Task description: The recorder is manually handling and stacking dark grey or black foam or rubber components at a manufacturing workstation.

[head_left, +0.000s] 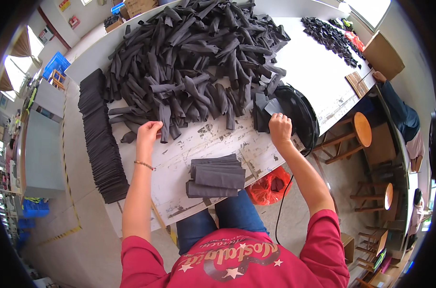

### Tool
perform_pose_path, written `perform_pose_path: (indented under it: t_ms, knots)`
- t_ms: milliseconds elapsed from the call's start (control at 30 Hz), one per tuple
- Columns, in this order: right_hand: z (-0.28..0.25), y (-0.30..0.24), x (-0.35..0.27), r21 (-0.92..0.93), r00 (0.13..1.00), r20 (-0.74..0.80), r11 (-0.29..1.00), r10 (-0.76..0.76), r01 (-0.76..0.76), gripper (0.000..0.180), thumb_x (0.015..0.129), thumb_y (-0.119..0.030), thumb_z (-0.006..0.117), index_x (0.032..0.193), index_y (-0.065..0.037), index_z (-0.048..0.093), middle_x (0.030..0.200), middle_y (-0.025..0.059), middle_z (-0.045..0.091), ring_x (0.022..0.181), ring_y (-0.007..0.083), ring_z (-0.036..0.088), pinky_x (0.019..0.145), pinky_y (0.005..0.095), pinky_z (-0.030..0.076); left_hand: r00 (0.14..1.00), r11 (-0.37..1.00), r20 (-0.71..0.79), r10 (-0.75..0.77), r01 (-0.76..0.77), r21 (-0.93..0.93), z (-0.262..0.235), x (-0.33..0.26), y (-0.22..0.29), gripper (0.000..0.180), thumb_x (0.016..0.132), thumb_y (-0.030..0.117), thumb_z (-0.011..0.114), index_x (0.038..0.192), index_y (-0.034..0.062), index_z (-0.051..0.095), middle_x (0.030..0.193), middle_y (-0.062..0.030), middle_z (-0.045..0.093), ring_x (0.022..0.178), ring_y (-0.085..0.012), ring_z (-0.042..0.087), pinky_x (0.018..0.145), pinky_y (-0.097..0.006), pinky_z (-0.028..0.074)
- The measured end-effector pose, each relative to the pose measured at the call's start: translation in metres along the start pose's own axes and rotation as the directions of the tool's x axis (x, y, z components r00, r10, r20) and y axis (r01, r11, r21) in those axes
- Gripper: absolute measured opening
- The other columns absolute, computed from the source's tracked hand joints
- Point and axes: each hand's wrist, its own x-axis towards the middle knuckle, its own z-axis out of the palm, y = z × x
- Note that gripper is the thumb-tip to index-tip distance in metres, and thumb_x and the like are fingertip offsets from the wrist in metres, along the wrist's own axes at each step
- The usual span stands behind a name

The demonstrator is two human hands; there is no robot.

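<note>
My left hand (149, 136) is closed, thumb and fingers pinching the near end of a dark grey fabric tube (164, 122) at the front of a large heap of similar tubes (194, 53). My right hand (280, 127) is closed on a thin, pale grey flat piece (272, 107). Beneath that piece lie dark flat fabric pieces (261, 115), beside a round black object (298, 113) whose kind I cannot make out. Between my forearms, a small stack of flat folded dark pieces (215, 176) rests at the table's near edge.
A long row of stacked dark pieces (100, 139) lines the left of the worn white table (179, 158). Small dark pieces (326, 36) lie far right. A red plastic bag (268, 186) hangs below the edge near a black cord (283, 201). Wooden stools (362, 129) and another person (399, 113) are at right.
</note>
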Motion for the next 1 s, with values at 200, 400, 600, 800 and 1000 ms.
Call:
perform_pose_path:
  t_ms: [200, 400, 600, 800, 1000]
  knots:
    - [-0.001, 0.0, -0.009, -0.014, 0.993, -0.112, 0.999, 0.048, -0.05, 0.016, 0.081, -0.013, 0.058, 0.09, -0.003, 0.068, 0.083, 0.0086, 0.066, 0.075, 0.0207, 0.064, 0.066, 0.033, 0.047, 0.994, 0.959, 0.107, -0.038, 0.066, -0.276, -0.002, -0.055, -0.006, 0.019, 0.094, 0.013, 0.056, 0.1, -0.0043, 0.054, 0.099, -0.0201, 0.069, 0.082, -0.0269, 0.07, 0.07, -0.036, 0.059]
    - [-0.006, 0.011, -0.014, 0.124, 0.965, -0.245, 0.99, 0.097, -0.068, 0.02, 0.082, -0.012, 0.058, 0.099, -0.002, 0.065, 0.101, 0.0105, 0.068, 0.085, 0.0224, 0.067, 0.076, 0.0349, 0.049, 0.998, 0.867, 0.046, -0.035, 0.053, -0.496, -0.003, -0.103, -0.011, 0.021, 0.093, 0.009, 0.057, 0.101, -0.0066, 0.047, 0.098, -0.0237, 0.066, 0.081, -0.0334, 0.07, 0.073, -0.043, 0.061]
    - [-0.024, 0.022, -0.005, 0.239, 0.939, -0.288, 0.964, 0.188, -0.119, 0.017, 0.085, -0.012, 0.058, 0.1, -0.005, 0.063, 0.105, 0.009, 0.07, 0.088, 0.0222, 0.068, 0.081, 0.0356, 0.049, 0.998, 0.775, 0.01, -0.062, 0.055, -0.63, 0.001, -0.13, -0.009, 0.035, 0.087, 0.002, 0.065, 0.116, -0.0049, 0.047, 0.098, -0.0189, 0.063, 0.085, -0.0343, 0.069, 0.075, -0.046, 0.06]
    - [-0.087, 0.012, 0.007, 0.453, 0.811, -0.536, 0.891, 0.235, 0.041, 0.011, 0.085, -0.013, 0.067, 0.094, -0.009, 0.062, 0.093, 0.0044, 0.07, 0.08, 0.0219, 0.067, 0.077, 0.0371, 0.05, 0.988, 0.645, 0.153, -0.038, 0.141, -0.751, 0.016, -0.153, -0.005, 0.036, 0.085, 0.001, 0.064, 0.118, -0.0014, 0.051, 0.102, -0.0142, 0.061, 0.099, -0.032, 0.064, 0.091, -0.052, 0.054]
    - [-0.215, -0.047, -0.033, 0.507, 0.762, -0.64, 0.693, -0.096, 0.513, 0.025, 0.076, -0.006, 0.072, 0.1, -0.003, 0.064, 0.099, 0.0084, 0.067, 0.078, 0.0234, 0.064, 0.079, 0.0376, 0.049, 0.935, 0.494, 0.348, 0.073, 0.27, -0.827, 0.074, -0.194, 0.035, 0.035, 0.084, 0.0, 0.063, 0.118, 0.0018, 0.054, 0.102, -0.0061, 0.059, 0.084, -0.0152, 0.058, 0.074, -0.032, 0.049]
